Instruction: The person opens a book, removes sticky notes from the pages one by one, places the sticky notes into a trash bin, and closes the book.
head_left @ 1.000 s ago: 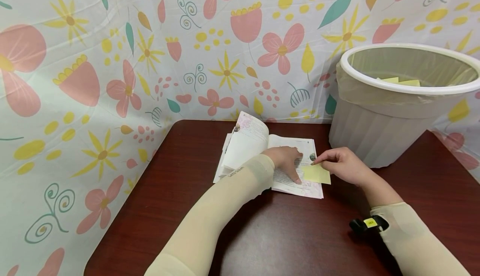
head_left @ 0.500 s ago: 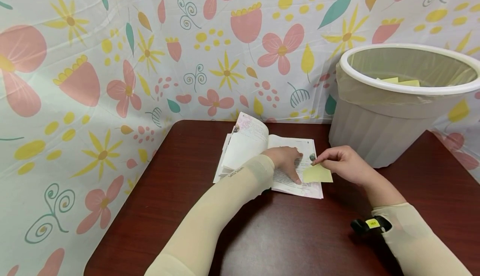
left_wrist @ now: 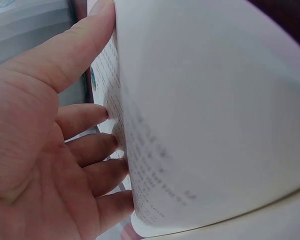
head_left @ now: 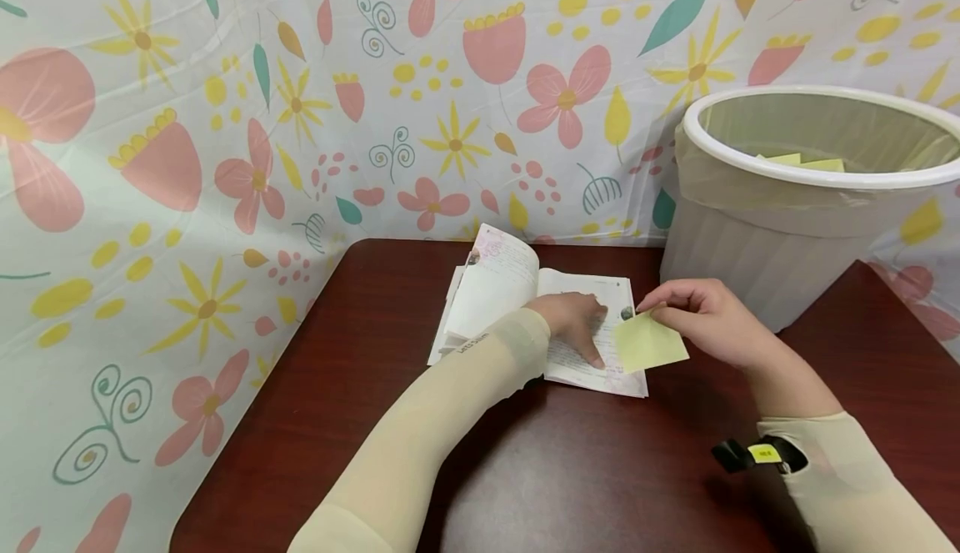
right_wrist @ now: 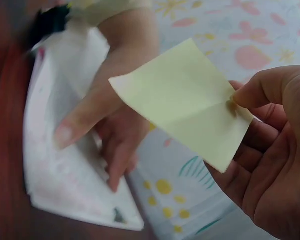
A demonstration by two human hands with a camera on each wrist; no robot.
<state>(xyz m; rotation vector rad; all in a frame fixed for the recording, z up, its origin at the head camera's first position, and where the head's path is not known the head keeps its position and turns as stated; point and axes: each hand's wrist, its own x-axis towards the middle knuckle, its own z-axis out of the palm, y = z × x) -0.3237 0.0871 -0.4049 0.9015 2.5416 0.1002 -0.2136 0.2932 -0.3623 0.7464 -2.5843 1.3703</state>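
An open book (head_left: 501, 290) lies on the table, its left-hand pages curling up. My left hand (head_left: 573, 324) rests on the right page with fingers spread. In the left wrist view, a raised page (left_wrist: 215, 100) fills much of the picture beside the left hand (left_wrist: 50, 130). My right hand (head_left: 708, 319) pinches a pale yellow sticky note (head_left: 651, 344) by its edge, over the book's right side. The right wrist view shows the note (right_wrist: 182, 100) lifted clear of the page, thumb in front and fingers behind, with a slight crease across it.
A grey waste bin (head_left: 742, 261) with a white rim and a clear liner stands at the table's back right. Several yellow notes (head_left: 817, 165) show inside. A flower-patterned cloth (head_left: 300, 77) hangs behind the dark red table (head_left: 570, 470).
My right hand has drawn the sticky note up and to the right, off the page where it lay flat. The left hand has stayed put on the book.
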